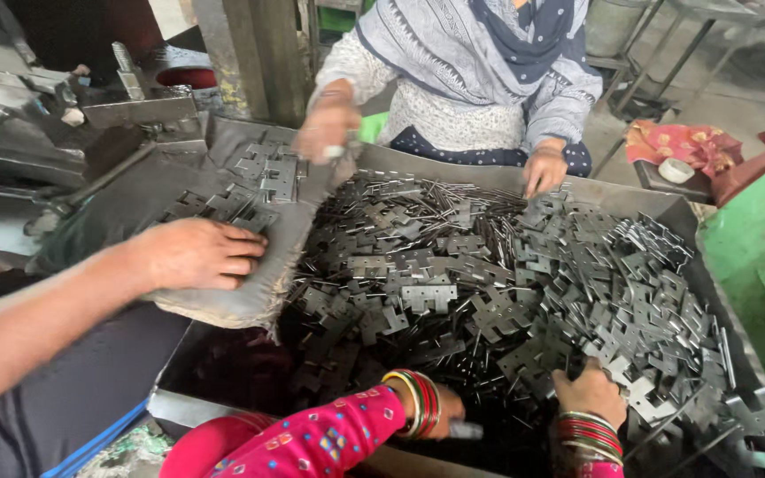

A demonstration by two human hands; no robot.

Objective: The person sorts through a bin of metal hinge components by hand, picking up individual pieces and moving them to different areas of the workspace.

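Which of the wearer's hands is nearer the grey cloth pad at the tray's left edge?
Left. The left hand is at the tray's near edge, just right of the grey cloth pad; the right hand lies farther right among the hinge leaves.

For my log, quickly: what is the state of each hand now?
Left hand: closed on a small metal piece.
Right hand: fingers in the metal plates, grip cannot be told.

Left hand [440, 409] holds something blurred, perhaps a pin [467, 431]; right hand [591, 389] is half buried in metal plates [489, 292].
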